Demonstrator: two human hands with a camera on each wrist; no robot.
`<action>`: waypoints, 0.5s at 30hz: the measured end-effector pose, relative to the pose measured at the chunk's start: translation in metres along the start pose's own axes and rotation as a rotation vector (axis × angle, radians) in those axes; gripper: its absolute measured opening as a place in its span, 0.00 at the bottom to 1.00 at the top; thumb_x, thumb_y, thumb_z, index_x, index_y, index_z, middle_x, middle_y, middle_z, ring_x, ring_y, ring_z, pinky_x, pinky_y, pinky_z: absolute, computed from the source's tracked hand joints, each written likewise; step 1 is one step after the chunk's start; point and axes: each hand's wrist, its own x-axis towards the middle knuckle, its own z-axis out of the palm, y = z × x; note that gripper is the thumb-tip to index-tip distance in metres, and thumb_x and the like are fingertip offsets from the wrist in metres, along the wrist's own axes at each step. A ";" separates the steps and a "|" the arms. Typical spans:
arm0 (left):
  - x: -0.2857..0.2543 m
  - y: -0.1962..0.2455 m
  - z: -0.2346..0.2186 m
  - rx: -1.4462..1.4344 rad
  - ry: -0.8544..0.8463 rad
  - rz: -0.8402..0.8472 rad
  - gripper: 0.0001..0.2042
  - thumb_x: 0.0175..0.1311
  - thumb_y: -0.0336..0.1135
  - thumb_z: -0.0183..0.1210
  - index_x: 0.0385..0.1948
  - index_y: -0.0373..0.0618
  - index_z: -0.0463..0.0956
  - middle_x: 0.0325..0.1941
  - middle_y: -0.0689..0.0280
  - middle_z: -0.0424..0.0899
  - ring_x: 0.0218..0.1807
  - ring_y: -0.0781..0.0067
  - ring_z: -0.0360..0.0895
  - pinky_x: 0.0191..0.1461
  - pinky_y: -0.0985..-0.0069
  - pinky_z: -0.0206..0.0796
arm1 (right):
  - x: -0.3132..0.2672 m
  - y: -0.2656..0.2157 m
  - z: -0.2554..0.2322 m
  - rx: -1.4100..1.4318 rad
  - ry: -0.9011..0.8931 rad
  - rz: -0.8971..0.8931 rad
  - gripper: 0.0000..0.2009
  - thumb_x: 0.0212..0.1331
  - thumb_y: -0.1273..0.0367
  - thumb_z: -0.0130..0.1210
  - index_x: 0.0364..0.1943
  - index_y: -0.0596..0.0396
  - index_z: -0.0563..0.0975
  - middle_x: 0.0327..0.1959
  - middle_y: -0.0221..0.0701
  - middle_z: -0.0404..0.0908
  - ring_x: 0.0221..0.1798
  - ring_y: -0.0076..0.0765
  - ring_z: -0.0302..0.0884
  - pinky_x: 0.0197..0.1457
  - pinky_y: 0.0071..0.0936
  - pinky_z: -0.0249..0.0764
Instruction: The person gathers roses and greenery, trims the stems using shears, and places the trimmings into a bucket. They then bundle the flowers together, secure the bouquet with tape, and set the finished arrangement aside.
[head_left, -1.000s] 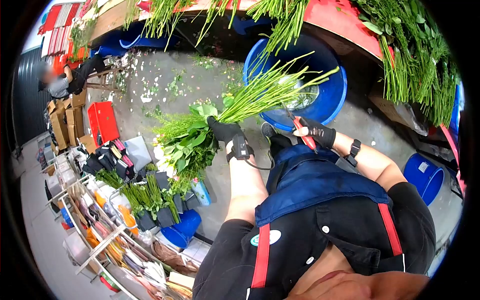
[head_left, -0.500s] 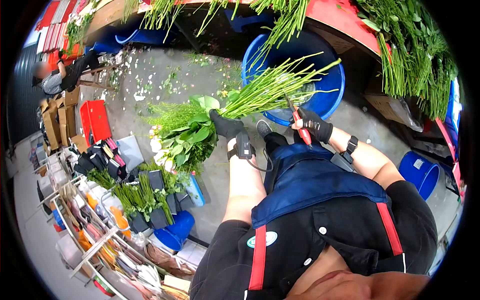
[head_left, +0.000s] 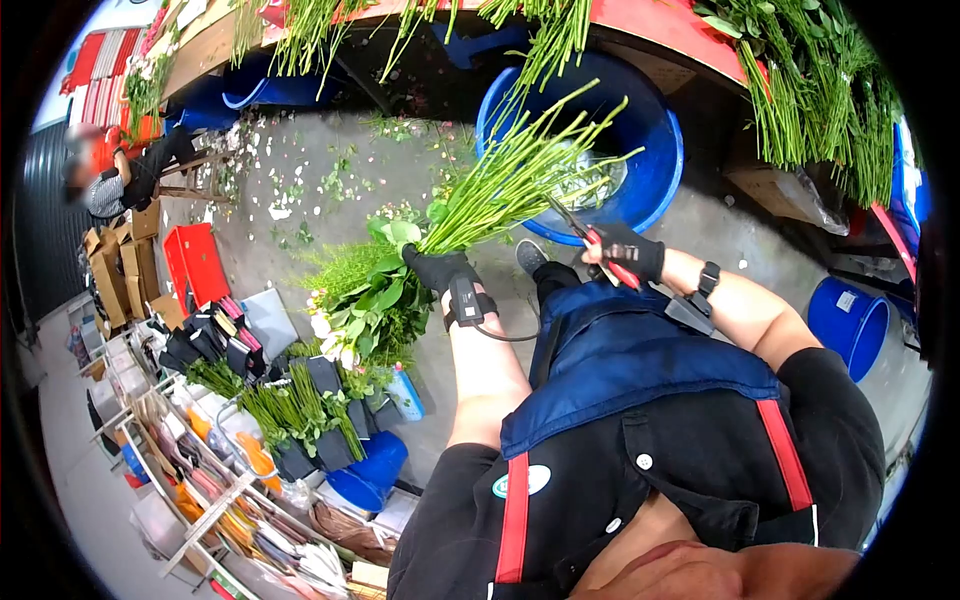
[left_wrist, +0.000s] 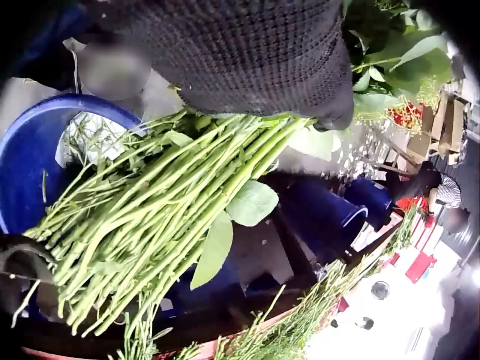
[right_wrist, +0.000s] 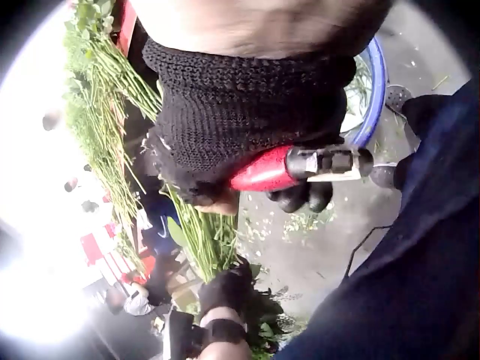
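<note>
In the head view, my black-gloved left hand [head_left: 437, 270] grips a bouquet around its binding point. Its long bare green stems [head_left: 510, 190] fan out to the upper right over a large blue bucket [head_left: 672, 170]. Leaves and pale blooms [head_left: 345, 325] hang on the other side of the fist. My right hand [head_left: 632, 253], in a black glove with bare fingertips, holds red-handled pruning shears [head_left: 622, 274]. Their blades point at the lower stem ends and overlap them in this view. The right wrist view shows the red handle [right_wrist: 264, 171] tucked under the gloved palm.
A red-topped table [head_left: 670, 35] with bundles of greenery [head_left: 820, 110] runs along the far side. Leaf scraps and petals litter the floor. Dark flower pots, cardboard boxes [head_left: 105, 270] and a loaded rack stand left. Another person [head_left: 110, 180] sits at far left. A smaller blue bucket [head_left: 850, 325] stands right.
The bouquet and left hand have shifted slightly left in the head view. The shears' handles now look spread apart, where half a second ago they were close together.
</note>
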 end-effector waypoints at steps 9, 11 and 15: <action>0.000 -0.011 -0.014 0.048 -0.019 -0.066 0.32 0.59 0.58 0.41 0.60 0.43 0.64 0.63 0.54 0.69 0.61 0.49 0.68 0.63 0.50 0.60 | 0.006 -0.012 0.012 -0.043 0.010 0.021 0.20 0.50 0.53 0.61 0.33 0.55 0.70 0.27 0.27 0.69 0.30 0.24 0.67 0.32 0.27 0.63; -0.004 -0.015 -0.011 0.070 0.031 -0.037 0.30 0.61 0.56 0.42 0.58 0.43 0.65 0.60 0.55 0.71 0.59 0.50 0.69 0.62 0.52 0.62 | 0.017 -0.010 0.008 -0.112 0.003 -0.004 0.21 0.49 0.53 0.62 0.32 0.56 0.70 0.26 0.28 0.69 0.28 0.22 0.66 0.29 0.26 0.62; -0.014 -0.018 -0.005 0.062 0.045 -0.039 0.29 0.63 0.56 0.42 0.59 0.43 0.64 0.61 0.55 0.69 0.59 0.51 0.68 0.63 0.53 0.61 | 0.014 -0.024 0.010 -0.251 0.072 -0.144 0.22 0.48 0.54 0.61 0.31 0.59 0.70 0.25 0.28 0.69 0.28 0.28 0.66 0.31 0.30 0.64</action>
